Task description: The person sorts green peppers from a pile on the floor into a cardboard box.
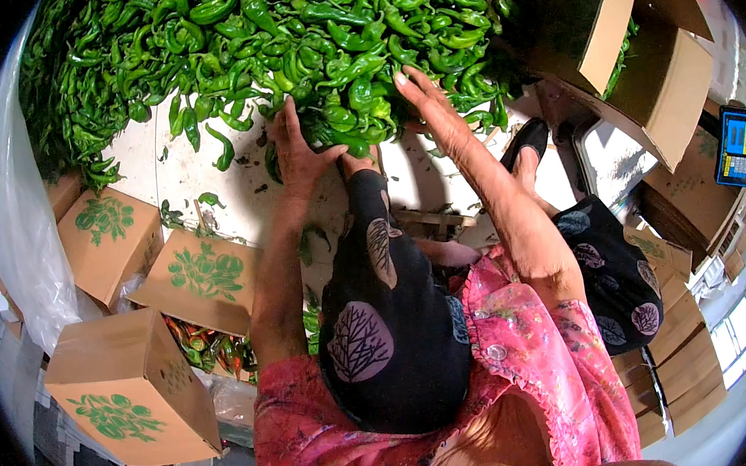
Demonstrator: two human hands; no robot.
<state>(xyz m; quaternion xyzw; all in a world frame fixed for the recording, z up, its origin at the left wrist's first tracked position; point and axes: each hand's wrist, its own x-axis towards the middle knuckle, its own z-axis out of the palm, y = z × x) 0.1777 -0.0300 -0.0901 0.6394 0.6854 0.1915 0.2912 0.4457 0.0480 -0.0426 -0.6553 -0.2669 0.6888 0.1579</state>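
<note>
A large heap of green peppers (302, 33) covers the upper part of the head view. At the heap's near edge, my left hand (299, 146) has its thumb spread and its fingers against the peppers. My right hand (428, 101) reaches to the same edge from the other side, fingers extended and touching the heap. Between both hands lies a cluster of green peppers (353, 118), just above my foot. Whether either hand grips a pepper cannot be told. A single green pepper (222, 148) rests on the pale floor, left of my left hand.
Printed cardboard boxes (109, 223) stand at the left, one open box holding red and green peppers (213, 350). An open cardboard box (673, 87) with green peppers is at the upper right, near a blue scale display (736, 145). Clear plastic sheeting (17, 197) hangs far left.
</note>
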